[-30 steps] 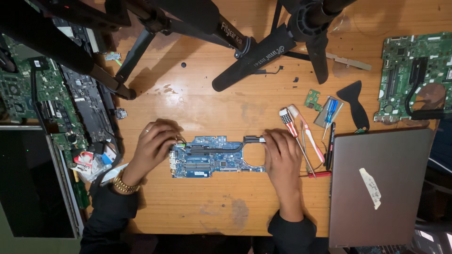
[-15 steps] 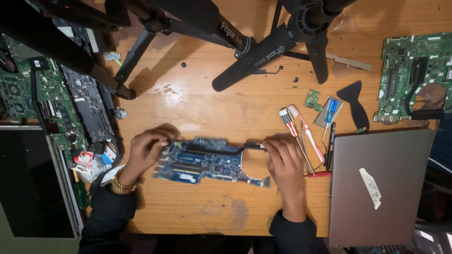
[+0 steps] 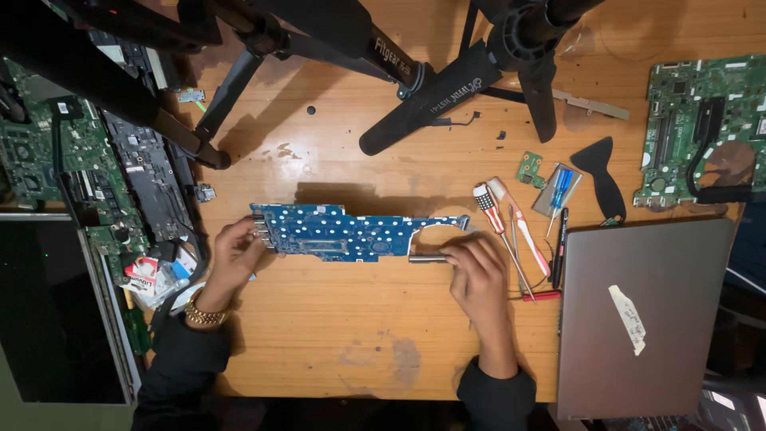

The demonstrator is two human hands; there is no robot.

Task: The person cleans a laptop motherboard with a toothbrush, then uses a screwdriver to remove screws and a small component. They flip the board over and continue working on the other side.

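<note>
I have the long blue laptop circuit board [image 3: 351,232] at the middle of the wooden table [image 3: 335,351], my left hand [image 3: 231,259] pinching its nine o'clock end and my right hand [image 3: 479,275] closed on the metal edge at its three o'clock end. I judge this the turning-over step. Next it needs lowering flat, level, clear of the red-handled screwdrivers [image 3: 503,223] at three o'clock.

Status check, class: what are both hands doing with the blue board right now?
Left hand grips blue board at its left end. Right hand holds its right edge. Screwdrivers lie close right.
</note>
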